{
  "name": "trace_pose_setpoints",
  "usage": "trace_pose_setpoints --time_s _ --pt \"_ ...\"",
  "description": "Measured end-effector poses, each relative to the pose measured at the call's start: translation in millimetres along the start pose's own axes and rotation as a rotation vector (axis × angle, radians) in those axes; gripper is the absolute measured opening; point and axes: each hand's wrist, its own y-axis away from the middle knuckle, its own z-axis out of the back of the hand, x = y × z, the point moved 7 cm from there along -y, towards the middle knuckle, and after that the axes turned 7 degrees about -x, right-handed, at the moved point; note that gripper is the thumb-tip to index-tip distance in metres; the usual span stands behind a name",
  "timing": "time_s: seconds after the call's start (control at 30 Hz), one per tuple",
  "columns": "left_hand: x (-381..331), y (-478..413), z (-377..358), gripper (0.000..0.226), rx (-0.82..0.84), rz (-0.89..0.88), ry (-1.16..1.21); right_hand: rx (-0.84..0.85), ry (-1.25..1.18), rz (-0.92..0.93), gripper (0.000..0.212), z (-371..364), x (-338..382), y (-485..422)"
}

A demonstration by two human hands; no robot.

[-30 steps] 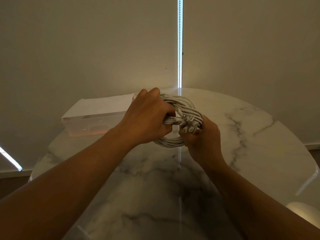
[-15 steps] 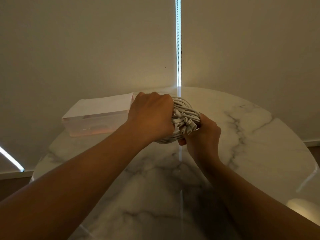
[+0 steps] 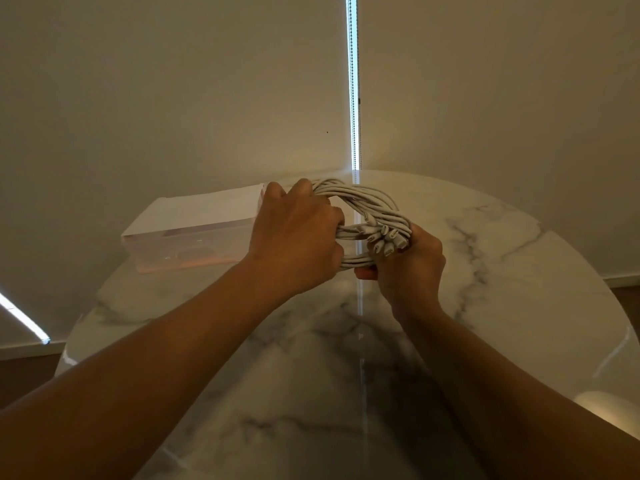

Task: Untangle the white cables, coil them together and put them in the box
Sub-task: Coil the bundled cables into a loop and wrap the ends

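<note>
cables [image 3: 363, 202]: one white coil held above the table [image 3: 502, 271], just right of the box [image 3: 194, 230] | left hand [image 3: 294, 237]: fingers curled round coil's left side | right hand [image 3: 408, 265]: gripping right side, plug ends [image 3: 384, 240] bunched at its fingers

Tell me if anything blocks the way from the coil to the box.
Nothing visible lies between them. The left hand and right hand hold the coil just right of the box. Its white top may be a lid; I cannot tell.
</note>
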Motion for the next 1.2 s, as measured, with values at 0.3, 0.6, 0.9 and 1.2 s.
trace_pose_setpoints --time_s 0.3,0.6,0.9,1.2 --pt "10 0 -8 0.032 0.146 0.202 0.410 0.010 -0.017 -0.023 0.016 0 -4 0" --pt "0 9 4 0.017 -0.237 0.028 0.320 -0.014 -0.076 -0.057 0.014 2 -5 -2" --pt "-14 30 -2 0.012 -0.482 -0.061 0.024 -0.106 -0.121 -0.089 0.015 9 -9 -5" --pt "-9 11 -4 0.018 -0.350 0.084 0.376 -0.090 -0.013 -0.065 0.014 7 -18 -10"
